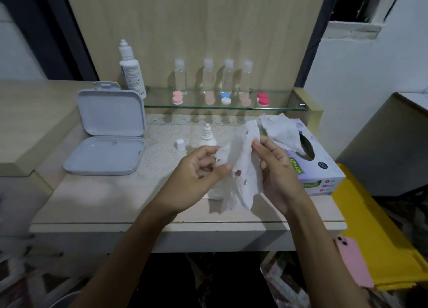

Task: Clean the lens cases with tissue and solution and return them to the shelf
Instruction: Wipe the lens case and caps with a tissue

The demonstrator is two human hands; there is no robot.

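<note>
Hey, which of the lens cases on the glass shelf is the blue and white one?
The blue and white lens case is the third of five from the left, in front of the third clear bottle. The other four are pink, peach or red.

1. 2 hands are in view: the left hand (199,168) and the right hand (275,166).
2. 1 tissue (245,168) is held between them.
3. 1 tissue box (322,168) sits on the counter.
4. 5 lens cases (225,98) stand on the glass shelf (278,106).
5. 4 clear bottles (228,76) stand behind them.
6. 1 tall white solution bottle (132,71).
7. 1 small dropper bottle (206,136) and 1 loose cap (180,144).
8. 1 open grey box (108,131).
9. 1 pink phone (352,261).
</note>
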